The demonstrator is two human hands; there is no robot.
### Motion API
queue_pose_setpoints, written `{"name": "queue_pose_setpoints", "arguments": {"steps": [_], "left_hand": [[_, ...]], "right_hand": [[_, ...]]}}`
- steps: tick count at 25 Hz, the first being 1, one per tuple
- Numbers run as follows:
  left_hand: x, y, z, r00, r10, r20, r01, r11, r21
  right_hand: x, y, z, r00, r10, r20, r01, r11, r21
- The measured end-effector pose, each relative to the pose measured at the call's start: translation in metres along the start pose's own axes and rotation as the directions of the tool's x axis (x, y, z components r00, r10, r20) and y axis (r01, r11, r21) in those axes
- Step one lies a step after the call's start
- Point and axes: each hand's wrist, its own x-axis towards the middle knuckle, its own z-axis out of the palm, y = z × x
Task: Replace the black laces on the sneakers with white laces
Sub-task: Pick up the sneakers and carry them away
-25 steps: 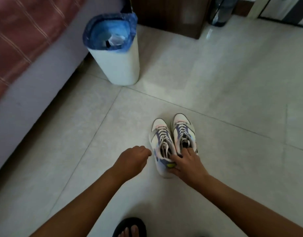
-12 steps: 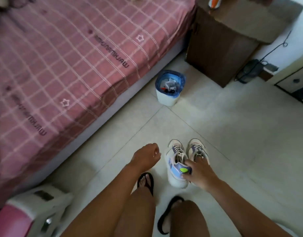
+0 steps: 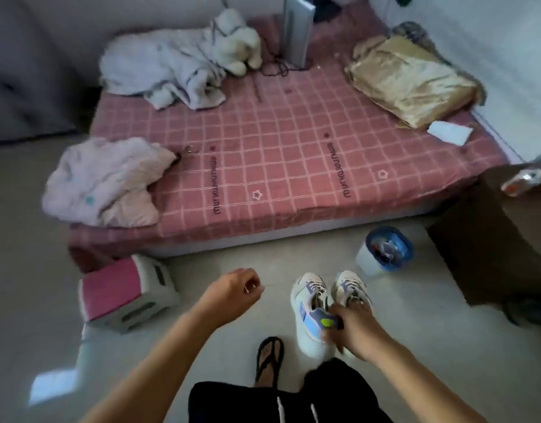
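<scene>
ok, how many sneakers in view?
2. Both white-and-purple sneakers are side by side near the bed: the left sneaker gripped at its heel by the right hand, the right sneaker beside it, touching.

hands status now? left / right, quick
Left hand: fingers loosely curled, holding nothing visible, off the sneakers.
Right hand: fingers curled on the heel ends of the pair of sneakers, holding both.
</scene>
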Motion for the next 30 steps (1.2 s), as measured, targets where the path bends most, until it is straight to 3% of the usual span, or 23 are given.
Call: {"name": "queue_pose_setpoints", "arguments": {"steps": [2, 4, 7, 9, 17, 21, 25, 30], "left_hand": [[-0.041, -0.014, -0.011, 0.979, -0.161, -0.127, 0.156, 0.987, -0.047], [-0.089, -0.028, -0.005, 0.913, -0.336, -0.231, 0.308, 0.939, -0.151], [-0.164, -0.046, 0.021, 0.729, -0.594, -0.34, 0.454, 0.791, -0.41], [-0.204, -0.05, 0.036, 0.605, -0.719, -0.341, 0.516, 0.681, -0.52], [-0.347, -0.113, 0.058, 0.226, -0.941, -0.251, 0.476, 0.331, -0.814], [-0.39, -0.19, 0.029, 0.191, -0.949, -0.25, 0.464, 0.312, -0.829], [-0.419, -0.267, -0.02, 0.179, -0.947, -0.268, 0.451, 0.321, -0.833], [-0.447, -0.36, -0.061, 0.064, -0.985, -0.163, 0.373, 0.175, -0.911]], "right_hand": [[0.008, -0.023, -0.004, 0.992, -0.121, 0.03, 0.123, 0.986, -0.116], [0.018, -0.05, -0.005, 0.967, -0.24, 0.081, 0.253, 0.931, -0.262], [0.027, -0.1, 0.011, 0.894, -0.375, 0.245, 0.446, 0.795, -0.41], [0.028, -0.133, 0.031, 0.832, -0.428, 0.353, 0.551, 0.712, -0.435], [0.005, -0.302, 0.139, 0.571, -0.476, 0.669, 0.816, 0.414, -0.402], [-0.008, -0.414, 0.2, 0.483, -0.492, 0.724, 0.875, 0.272, -0.4], [-0.015, -0.512, 0.234, 0.431, -0.547, 0.718, 0.902, 0.237, -0.361], [0.009, -0.632, 0.273, 0.427, -0.543, 0.723, 0.903, 0.208, -0.377]]}}
